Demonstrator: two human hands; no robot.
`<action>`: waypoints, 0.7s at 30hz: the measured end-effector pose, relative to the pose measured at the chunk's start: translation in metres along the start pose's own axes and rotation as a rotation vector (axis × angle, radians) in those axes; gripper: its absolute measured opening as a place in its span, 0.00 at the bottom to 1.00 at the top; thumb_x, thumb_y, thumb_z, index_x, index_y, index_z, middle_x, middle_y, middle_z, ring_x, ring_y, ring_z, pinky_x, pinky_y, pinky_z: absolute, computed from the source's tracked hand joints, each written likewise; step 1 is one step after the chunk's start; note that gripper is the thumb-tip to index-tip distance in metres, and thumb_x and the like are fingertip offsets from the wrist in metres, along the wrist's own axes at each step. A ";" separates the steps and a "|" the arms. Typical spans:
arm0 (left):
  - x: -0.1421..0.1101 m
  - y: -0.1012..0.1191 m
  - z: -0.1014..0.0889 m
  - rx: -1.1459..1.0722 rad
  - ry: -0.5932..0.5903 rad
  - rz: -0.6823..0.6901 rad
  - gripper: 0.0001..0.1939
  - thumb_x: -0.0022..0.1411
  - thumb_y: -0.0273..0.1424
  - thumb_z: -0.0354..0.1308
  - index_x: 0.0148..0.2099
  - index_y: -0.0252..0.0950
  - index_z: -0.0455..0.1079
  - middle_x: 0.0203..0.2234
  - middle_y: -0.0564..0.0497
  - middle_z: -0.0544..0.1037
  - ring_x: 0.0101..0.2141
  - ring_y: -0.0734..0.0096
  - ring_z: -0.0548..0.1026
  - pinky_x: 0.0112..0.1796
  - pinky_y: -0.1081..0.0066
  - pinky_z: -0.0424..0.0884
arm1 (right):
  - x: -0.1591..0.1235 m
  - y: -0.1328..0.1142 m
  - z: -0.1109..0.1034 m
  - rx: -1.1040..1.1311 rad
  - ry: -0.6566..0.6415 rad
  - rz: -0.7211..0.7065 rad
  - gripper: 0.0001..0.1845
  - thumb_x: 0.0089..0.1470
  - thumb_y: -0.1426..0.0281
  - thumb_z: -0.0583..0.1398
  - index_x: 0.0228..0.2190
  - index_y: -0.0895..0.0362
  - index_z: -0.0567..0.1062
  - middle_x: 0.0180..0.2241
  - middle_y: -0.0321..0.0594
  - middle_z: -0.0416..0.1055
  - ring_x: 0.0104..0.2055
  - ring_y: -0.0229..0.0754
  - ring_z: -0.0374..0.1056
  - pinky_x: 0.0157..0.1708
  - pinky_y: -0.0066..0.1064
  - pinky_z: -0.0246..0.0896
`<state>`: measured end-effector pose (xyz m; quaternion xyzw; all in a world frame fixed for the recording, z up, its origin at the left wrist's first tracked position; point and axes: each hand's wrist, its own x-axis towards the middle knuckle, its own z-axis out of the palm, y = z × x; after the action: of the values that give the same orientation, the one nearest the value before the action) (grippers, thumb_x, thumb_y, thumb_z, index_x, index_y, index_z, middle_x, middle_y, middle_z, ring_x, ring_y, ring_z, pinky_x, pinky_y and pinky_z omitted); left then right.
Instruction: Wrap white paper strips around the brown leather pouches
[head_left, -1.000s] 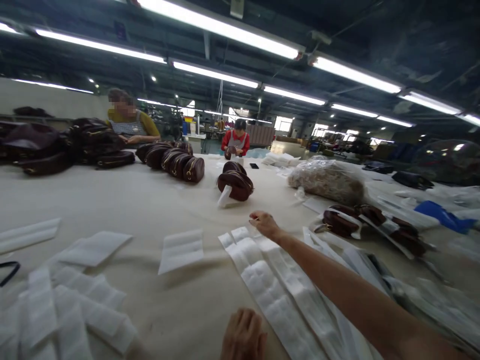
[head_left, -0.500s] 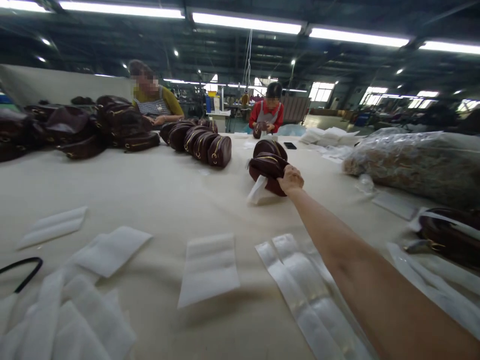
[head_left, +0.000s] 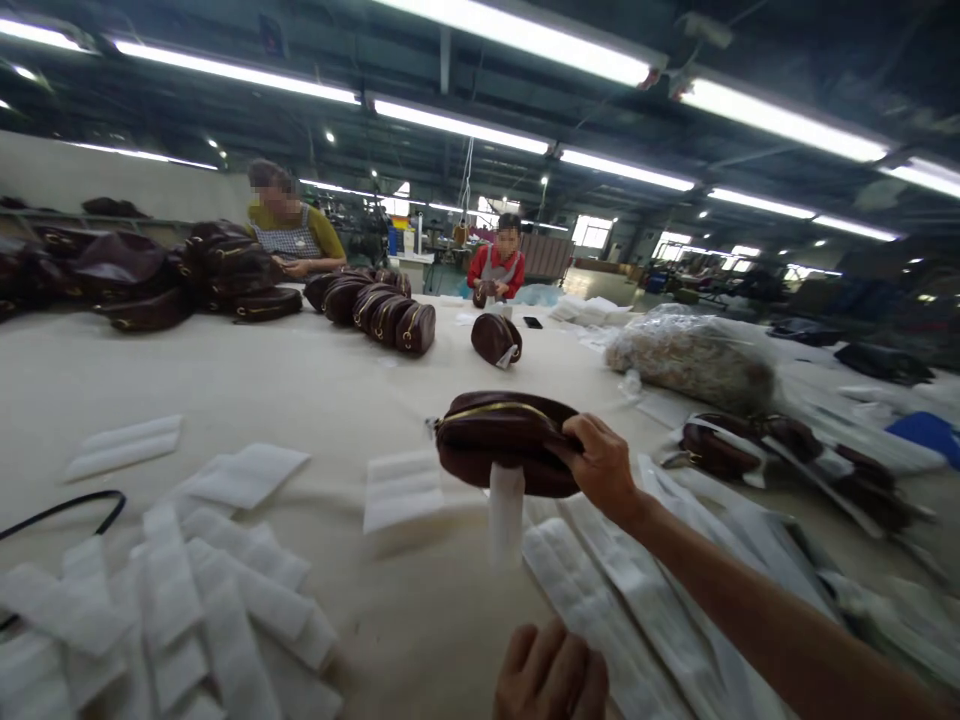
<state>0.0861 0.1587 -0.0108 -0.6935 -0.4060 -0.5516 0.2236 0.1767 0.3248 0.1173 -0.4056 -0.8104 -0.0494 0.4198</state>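
My right hand [head_left: 600,462] grips the right end of a dark brown zippered bag [head_left: 499,440], held up above the table. A gold zipper runs along the bag's upper side, and a white strip [head_left: 507,515] hangs below it. At the bottom edge of the view is my left hand [head_left: 551,675], its fingers curled in; what they hold, if anything, is hidden. Beneath and beside the hands lie long white padded strips [head_left: 592,580]. A flat white foam sheet [head_left: 401,490] rests just left of the held bag.
Another brown bag [head_left: 495,340] stands farther back, with a row of bags [head_left: 394,315] and a heap [head_left: 225,265] to the left. White foam pieces [head_left: 195,600] pile at front left. A plastic-wrapped bundle [head_left: 690,355] lies right. Two people [head_left: 296,235] work across the table.
My right hand has brought the brown bag from the far part of the table toward me and lifted it. My left hand has come into view at the bottom. The view has shifted.
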 end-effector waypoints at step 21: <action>0.044 0.038 -0.140 0.229 -0.517 0.196 0.13 0.66 0.27 0.48 0.51 0.31 0.65 0.41 0.45 0.73 0.45 0.61 0.68 0.43 0.62 0.64 | -0.194 -0.120 -0.105 0.128 -0.134 -0.222 0.12 0.57 0.72 0.54 0.43 0.58 0.71 0.39 0.46 0.70 0.42 0.47 0.63 0.43 0.39 0.59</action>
<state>0.0382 0.0451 0.0772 -0.8171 -0.4401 -0.2833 0.2416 0.2225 0.0811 0.0762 -0.2882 -0.8780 -0.0164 0.3818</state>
